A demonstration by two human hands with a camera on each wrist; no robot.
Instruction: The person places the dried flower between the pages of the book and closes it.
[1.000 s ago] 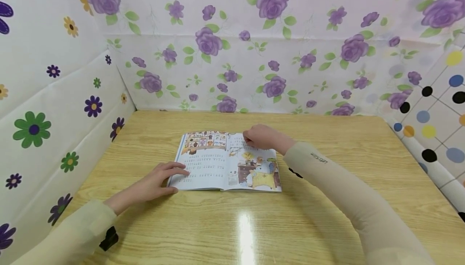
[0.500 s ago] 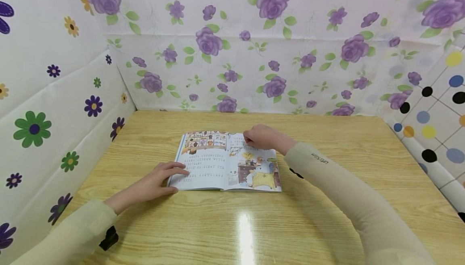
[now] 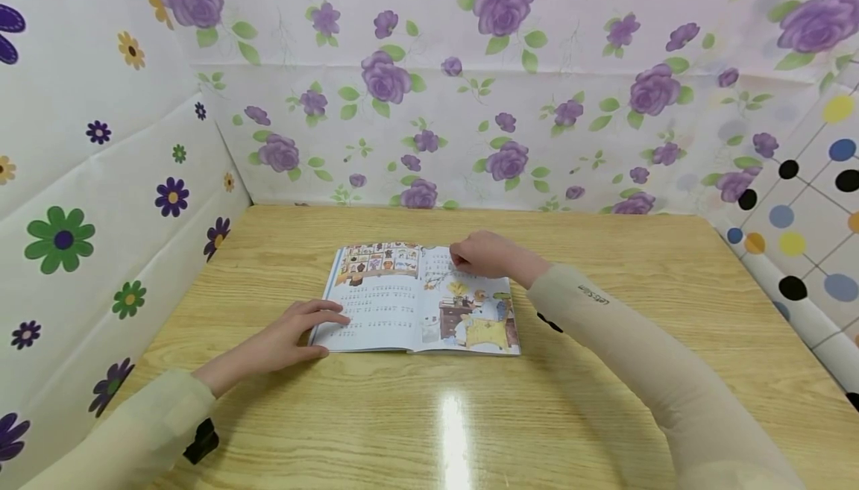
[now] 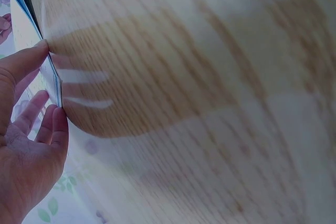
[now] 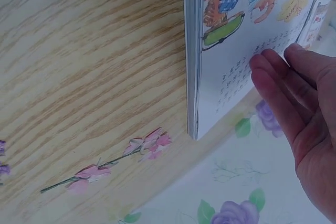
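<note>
An illustrated book (image 3: 389, 337) lies spread on the wooden table, with text and coloured pictures on both pages. My left hand (image 3: 290, 337) rests at the lower left of the left page, fingers stretched over the paper. In the left wrist view, that thumb (image 4: 31, 59) sits against the edge of the book (image 4: 56, 90). My right hand (image 3: 485, 253) is over the upper part of the right page, covering some of its text. In the right wrist view, the slightly bent fingers (image 5: 278, 85) have their tips at the printed lines of the page (image 5: 215, 93).
The wooden table (image 3: 349, 430) reaches back to a white covering with purple roses (image 3: 429, 117). Flower-printed (image 3: 121, 199) and dotted (image 3: 798, 244) coverings flank it. A pink flower spray (image 5: 92, 172) shows beside the book in the right wrist view.
</note>
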